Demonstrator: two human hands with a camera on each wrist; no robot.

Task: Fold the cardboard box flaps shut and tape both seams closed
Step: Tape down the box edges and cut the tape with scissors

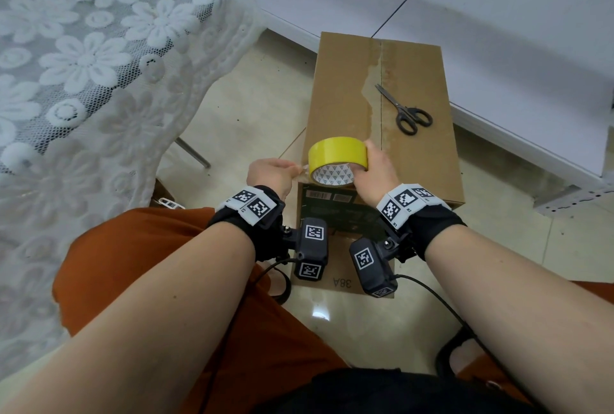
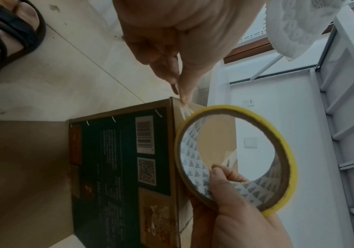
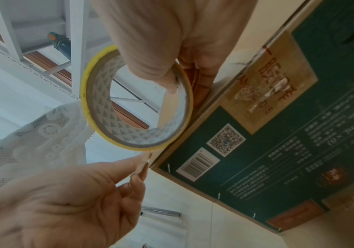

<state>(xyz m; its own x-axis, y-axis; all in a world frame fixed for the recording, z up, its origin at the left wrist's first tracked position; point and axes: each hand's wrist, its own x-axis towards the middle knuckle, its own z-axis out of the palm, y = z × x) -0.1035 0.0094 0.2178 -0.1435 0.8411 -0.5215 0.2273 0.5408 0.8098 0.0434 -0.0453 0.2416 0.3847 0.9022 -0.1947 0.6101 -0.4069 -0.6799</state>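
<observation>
Head view, right hand gripping glossy yellow tape ring, cardboard box

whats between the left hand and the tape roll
A short pulled strip of clear tape, pinched by the left hand and running to the yellow tape roll; clearest in the right wrist view.

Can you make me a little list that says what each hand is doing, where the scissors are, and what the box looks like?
left hand: pinches the loose end of the tape
right hand: holds the yellow tape roll, thumb inside its ring
tape roll: at the near edge of the box top
box: brown cardboard, flaps folded shut, on the floor
seam: runs down the middle of the top, with old torn tape marks beside it
scissors: black handles, lying on the box top, right of the seam
nearby: white lace cloth on the left
</observation>
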